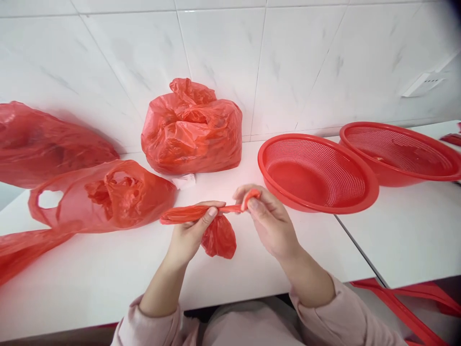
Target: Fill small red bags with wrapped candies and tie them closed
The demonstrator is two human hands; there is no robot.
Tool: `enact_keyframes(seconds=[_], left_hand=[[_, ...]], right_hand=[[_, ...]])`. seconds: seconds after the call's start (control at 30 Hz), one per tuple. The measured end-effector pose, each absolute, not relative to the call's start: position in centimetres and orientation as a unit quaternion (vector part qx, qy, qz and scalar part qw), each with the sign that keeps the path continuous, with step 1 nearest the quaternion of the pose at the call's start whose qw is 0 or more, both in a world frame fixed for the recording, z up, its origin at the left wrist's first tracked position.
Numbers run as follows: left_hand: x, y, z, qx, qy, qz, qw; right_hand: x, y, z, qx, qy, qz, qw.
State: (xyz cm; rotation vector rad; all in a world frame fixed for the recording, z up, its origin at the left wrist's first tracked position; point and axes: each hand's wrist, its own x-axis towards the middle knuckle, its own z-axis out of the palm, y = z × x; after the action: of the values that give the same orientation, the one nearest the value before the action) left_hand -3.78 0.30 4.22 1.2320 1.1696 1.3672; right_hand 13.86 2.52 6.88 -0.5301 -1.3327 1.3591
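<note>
Plastic bag point(219, 236), red, is stretched above the counter point(108, 283) between left hand point(189, 235) and right hand point(272, 222), presumably to draw its twisted strand taut. The left fingers pinch its middle, a loose part drooping below them; the right fingers grip the curled end. A bulging sack point(194, 139) stands behind, perhaps for elbow room.

No words, letters, labels, brand names, numbers or signs can be read anywhere in this view, on any object or surface shown.

Glossy, crinkled plastic: held bag point(219, 238)
</note>
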Motion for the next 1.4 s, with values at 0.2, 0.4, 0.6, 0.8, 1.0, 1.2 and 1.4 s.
enact_keyframes(seconds=[0.2,0.4,0.6,0.8,1.0,1.2,1.4], left_hand=[[-4.5,0.2,4.9,0.556,0.445,0.516,0.475],[-4.4,0.2,5.1,0.586,0.393,0.532,0.467],[-4.1,-0.2,5.1,0.611,0.36,0.482,0.514],[-3.5,-0.1,3.9,0.635,0.406,0.53,0.389],[-2.3,0.7,1.9,0.644,0.415,0.611,0.198],[-2.2,0.8,2.6,0.678,0.423,0.589,0.119],[-3.6,0.1,4.7,0.727,0.473,0.483,0.12]], right_hand=[[14.0,1.2,4.3,-0.257,-0.482,0.663,0.513],[14.2,3.0,4.0,-0.39,-0.577,0.538,0.476],[13.2,2.9,4.2,-0.355,-0.653,0.528,0.411],[13.1,2.3,4.2,-0.36,-0.677,0.471,0.436],[13.4,2.3,3.9,-0.313,-0.661,0.525,0.435],[14.0,3.8,3.6,-0.266,-0.55,0.669,0.423],[14.8,3.5,5.2,-0.3,-0.625,0.621,0.364]])
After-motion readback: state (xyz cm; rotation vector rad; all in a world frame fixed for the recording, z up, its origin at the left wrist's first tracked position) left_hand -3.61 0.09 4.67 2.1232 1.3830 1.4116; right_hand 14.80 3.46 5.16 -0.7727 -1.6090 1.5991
